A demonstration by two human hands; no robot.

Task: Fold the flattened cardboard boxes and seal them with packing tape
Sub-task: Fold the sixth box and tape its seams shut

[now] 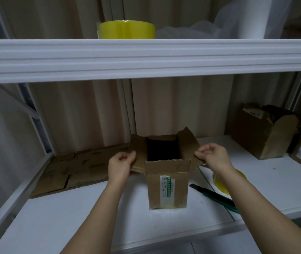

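A small brown cardboard box (168, 187) stands upright on the white shelf (91, 213), its top open and dark inside, a white and green label on its front. My left hand (121, 164) pinches the left top flap (138, 153), which is spread outward. My right hand (213, 156) pinches the right top flap (188, 143), also spread outward. A yellow tape roll (223, 184) lies on the shelf under my right wrist, partly hidden. Flattened cardboard boxes (72, 169) lie to the left.
A dark green box cutter (213, 196) lies right of the box. A second yellow tape roll (126, 29) sits on the upper shelf (146, 57), beside white foam wrap (237, 22). Opened brown boxes (263, 132) stand at the right. A curtain hangs behind.
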